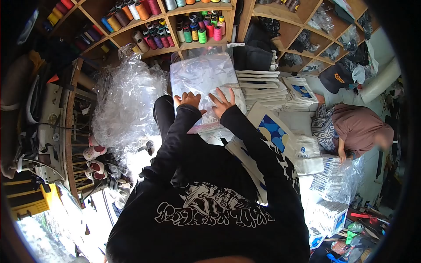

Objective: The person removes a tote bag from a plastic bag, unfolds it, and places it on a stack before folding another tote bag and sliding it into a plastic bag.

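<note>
In front of me lies a large clear plastic bag point(202, 72), flat and shiny, with a pinkish strip along its near edge. What is inside it looks pale, but glare hides its kind. My left hand point(189, 101) rests on the near left part of the bag, fingers apart and slightly bent. On the near right part lies my right hand point(222, 104), its fingers spread. Neither hand is closed around anything. Just right of the bag are stacked folded cream tote bags point(263, 90), and a tote bag with a blue print point(274, 131) lies by my right forearm.
A heap of crumpled clear plastic point(129, 92) sits at left. Shelves with thread spools point(197, 33) stand at the back. At right a person point(357, 129) bends over bundled tote bags point(335, 177). A sewing machine point(50, 127) is at far left, sandals point(95, 160) nearby.
</note>
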A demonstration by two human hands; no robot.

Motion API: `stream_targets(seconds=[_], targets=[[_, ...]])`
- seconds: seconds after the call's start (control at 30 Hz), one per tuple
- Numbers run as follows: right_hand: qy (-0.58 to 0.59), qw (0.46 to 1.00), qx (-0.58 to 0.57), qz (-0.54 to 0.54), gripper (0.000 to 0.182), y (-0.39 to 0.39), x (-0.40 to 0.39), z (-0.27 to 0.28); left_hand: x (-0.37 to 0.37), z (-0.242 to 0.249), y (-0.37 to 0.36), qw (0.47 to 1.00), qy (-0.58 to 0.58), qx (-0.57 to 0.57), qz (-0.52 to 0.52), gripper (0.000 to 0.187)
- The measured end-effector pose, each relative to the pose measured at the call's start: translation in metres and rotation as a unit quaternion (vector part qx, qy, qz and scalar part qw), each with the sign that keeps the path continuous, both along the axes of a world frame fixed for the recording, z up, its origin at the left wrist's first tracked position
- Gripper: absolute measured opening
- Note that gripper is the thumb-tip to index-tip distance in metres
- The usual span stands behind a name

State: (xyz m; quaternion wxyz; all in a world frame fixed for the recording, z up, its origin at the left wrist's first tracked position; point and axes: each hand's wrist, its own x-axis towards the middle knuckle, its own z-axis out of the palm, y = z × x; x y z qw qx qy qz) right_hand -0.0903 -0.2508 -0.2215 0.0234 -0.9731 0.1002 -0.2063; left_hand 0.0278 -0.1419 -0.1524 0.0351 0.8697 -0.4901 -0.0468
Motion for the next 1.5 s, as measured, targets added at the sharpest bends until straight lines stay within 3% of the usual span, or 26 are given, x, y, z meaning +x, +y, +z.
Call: stream_targets(seconds=[0.1, 0.17, 0.33, 0.37, 0.4, 0.47, 0.53, 0.63, 0.77, 0.9, 0.97, 1.0, 1.1, 1.17, 1.23, 1.3, 1.37, 1.43, 1.47, 1.5], targets=[[0.019, 1.0, 0.018, -0.017, 0.031, -0.001, -0.001, 0.001, -0.007, 0.001, -0.009, 1.0, -0.023, 0.011, -0.016, 0.064], [0.044, 0.998, 0.031, -0.026, 0.037, 0.0, -0.003, 0.004, -0.01, -0.005, -0.015, 0.999, -0.001, -0.054, -0.003, 0.061], [0.02, 0.999, 0.045, -0.021, 0.039, -0.004, -0.008, 0.005, -0.003, -0.033, -0.021, 0.997, 0.031, -0.067, -0.039, 0.044], [0.02, 0.998, 0.046, -0.023, 0.039, -0.004, -0.009, 0.005, -0.002, -0.035, -0.023, 0.997, 0.051, -0.061, -0.022, 0.033], [0.027, 0.999, 0.018, -0.034, 0.035, -0.003, -0.012, 0.011, -0.001, -0.035, -0.024, 0.996, 0.07, -0.054, -0.005, 0.023], [0.033, 0.998, -0.01, -0.046, 0.032, -0.001, -0.013, 0.012, 0.002, -0.035, -0.024, 0.993, 0.085, -0.084, 0.012, 0.021], [0.014, 0.998, -0.003, -0.06, 0.007, 0.003, -0.012, 0.009, 0.006, -0.032, -0.023, 0.986, 0.098, -0.127, 0.039, 0.025], [-0.077, 0.994, -0.04, -0.062, 0.017, 0.016, -0.024, 0.027, 0.015, -0.031, -0.026, 0.984, 0.099, -0.138, 0.063, 0.027], [-0.073, 0.995, -0.044, -0.05, 0.014, 0.025, -0.029, 0.024, 0.014, -0.018, -0.03, 0.982, 0.058, -0.157, 0.093, 0.026], [-0.012, 1.0, -0.02, -0.021, 0.015, 0.029, -0.029, 0.027, 0.007, -0.002, -0.031, 0.963, -0.001, -0.258, 0.073, 0.023], [0.243, 0.964, 0.058, -0.091, 0.02, 0.033, -0.028, 0.046, 0.006, 0.004, -0.031, 0.959, -0.011, -0.275, 0.061, 0.022], [0.242, 0.964, 0.057, -0.091, 0.02, 0.034, -0.029, 0.052, 0.005, 0.007, -0.032, 0.955, -0.021, -0.293, 0.05, 0.021], [0.177, 0.981, 0.033, -0.071, 0.019, 0.037, -0.028, 0.071, 0.002, 0.016, -0.03, 0.961, -0.022, -0.272, 0.039, 0.019], [-0.011, 0.999, 0.043, -0.007, 0.019, 0.039, -0.018, 0.083, 0.0, 0.019, -0.027, 0.963, -0.022, -0.268, 0.026, 0.019], [0.004, 0.997, 0.073, -0.007, 0.025, 0.03, 0.002, 0.074, -0.003, 0.027, -0.024, 0.964, -0.023, -0.266, 0.011, 0.018], [-0.003, 0.995, 0.027, -0.092, 0.032, 0.021, 0.017, 0.052, -0.007, 0.036, -0.019, 0.951, -0.017, -0.307, -0.02, 0.017], [-0.023, 0.989, 0.069, -0.131, 0.038, 0.016, 0.029, 0.039, -0.009, 0.041, -0.017, 0.947, -0.037, -0.319, -0.027, 0.018], [-0.099, 0.974, 0.002, -0.202, 0.049, 0.015, 0.036, 0.045, -0.01, 0.048, -0.014, 0.942, -0.059, -0.324, -0.065, 0.017], [-0.062, 0.985, 0.016, -0.16, 0.07, 0.008, 0.034, 0.048, -0.011, 0.051, -0.013, 0.945, -0.058, -0.313, -0.072, 0.015], [-0.064, 0.985, 0.014, -0.16, 0.07, 0.006, 0.033, 0.058, -0.009, 0.052, -0.014, 0.944, -0.06, -0.315, -0.073, 0.015]])
